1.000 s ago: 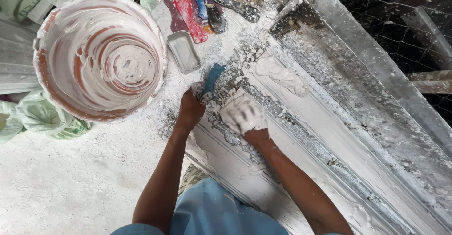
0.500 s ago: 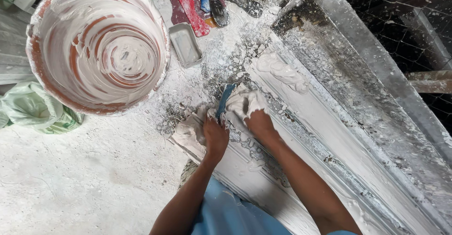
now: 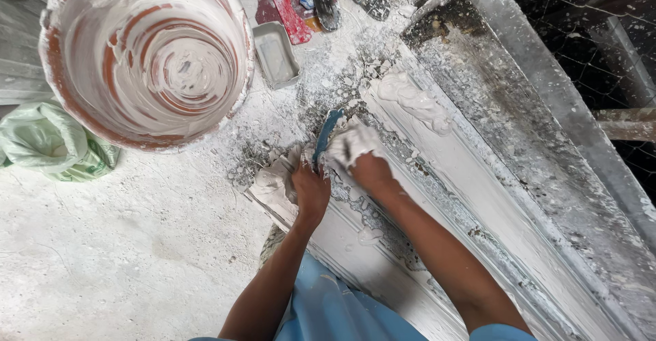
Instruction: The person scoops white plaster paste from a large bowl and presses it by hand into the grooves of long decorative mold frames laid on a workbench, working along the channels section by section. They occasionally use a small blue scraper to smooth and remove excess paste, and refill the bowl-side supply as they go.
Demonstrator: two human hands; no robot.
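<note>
We see both hands down low now on the near end of the long white moulding (image 3: 478,197), where a second ago they sat higher up by the rubble at its top edge. The left hand (image 3: 311,191) has dropped back towards the body and now rests on a lump of wet white plaster (image 3: 273,180) at the moulding's corner, fingers curled over it; how tightly they close we cannot tell. The right hand (image 3: 359,160), caked white, presses on the moulding just beside it. Between the two stands the blue-handled tool (image 3: 324,136), its handle poking up and away; it lies touching both hands, but which one actually grips it is hidden. We judge that the work has moved from gathering plaster to pressing it into the profile here. The big plaster-smeared bucket (image 3: 147,54) sits well apart at upper left, a small grey tray (image 3: 275,55) beside it.
</note>
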